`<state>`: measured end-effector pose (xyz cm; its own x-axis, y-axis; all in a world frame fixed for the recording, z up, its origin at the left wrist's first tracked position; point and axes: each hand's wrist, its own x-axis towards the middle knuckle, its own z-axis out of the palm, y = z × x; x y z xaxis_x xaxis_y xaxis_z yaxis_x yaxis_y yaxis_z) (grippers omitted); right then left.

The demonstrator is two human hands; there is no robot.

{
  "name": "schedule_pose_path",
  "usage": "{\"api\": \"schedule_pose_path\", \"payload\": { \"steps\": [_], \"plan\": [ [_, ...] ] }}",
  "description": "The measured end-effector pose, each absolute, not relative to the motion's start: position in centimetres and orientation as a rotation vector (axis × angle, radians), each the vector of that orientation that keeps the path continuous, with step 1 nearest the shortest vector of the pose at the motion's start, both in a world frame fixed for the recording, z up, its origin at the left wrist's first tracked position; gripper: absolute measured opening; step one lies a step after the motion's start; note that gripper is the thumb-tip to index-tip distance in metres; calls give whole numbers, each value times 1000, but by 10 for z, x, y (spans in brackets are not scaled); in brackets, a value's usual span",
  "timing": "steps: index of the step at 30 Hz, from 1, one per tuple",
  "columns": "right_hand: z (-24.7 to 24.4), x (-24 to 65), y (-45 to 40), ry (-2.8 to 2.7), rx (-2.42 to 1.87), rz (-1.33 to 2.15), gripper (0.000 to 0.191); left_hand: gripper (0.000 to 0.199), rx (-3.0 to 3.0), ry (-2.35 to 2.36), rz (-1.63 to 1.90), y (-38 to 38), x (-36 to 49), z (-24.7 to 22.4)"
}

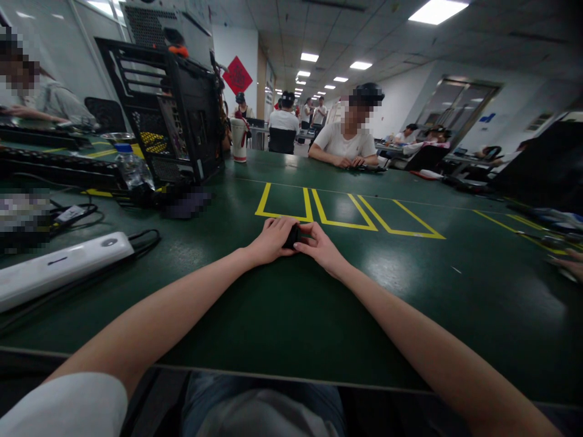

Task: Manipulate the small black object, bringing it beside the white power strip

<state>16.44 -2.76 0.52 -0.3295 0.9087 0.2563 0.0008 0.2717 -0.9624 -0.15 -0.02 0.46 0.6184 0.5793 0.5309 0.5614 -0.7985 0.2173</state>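
Both my hands meet over the green table [291, 328], around a small black object [292, 237] whose kind I cannot make out. My left hand [272, 241] wraps over its left side, the fingers lying across the top. From the right, my right hand [320, 247] pinches its edge between thumb and fingers. Much of the object is hidden by the fingers. Just beyond my hands, yellow tape outlines [342, 226] mark the tabletop.
At the left lie a white power strip [68, 267] and cables. Behind them stand a black computer case [182, 115], a plastic bottle [133, 167] and a white cup [239, 139]. A person [348, 136] sits across the table. Another person's hand [571, 264] reaches in at the right edge.
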Motion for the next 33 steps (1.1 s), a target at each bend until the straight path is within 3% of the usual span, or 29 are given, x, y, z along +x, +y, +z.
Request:
{"api": "schedule_pose_path", "payload": {
  "steps": [6, 18, 24, 33],
  "plan": [
    [3, 163, -27, -1572, -878, 1159, 26, 54, 2802, 997, 945, 1, -1, 3],
    [3, 165, -27, -1615, -838, 1206, 37, 53, 2784, 1005, 912, -1, -2, 6],
    [-1, 162, -26, -1593, -822, 1131, 25, 54, 2793, 1015, 933, 0, -1, 4],
    [1, 165, -22, -1616, -893, 1192, 35, 52, 2792, 1006, 927, -1, -2, 6]
  ]
}}
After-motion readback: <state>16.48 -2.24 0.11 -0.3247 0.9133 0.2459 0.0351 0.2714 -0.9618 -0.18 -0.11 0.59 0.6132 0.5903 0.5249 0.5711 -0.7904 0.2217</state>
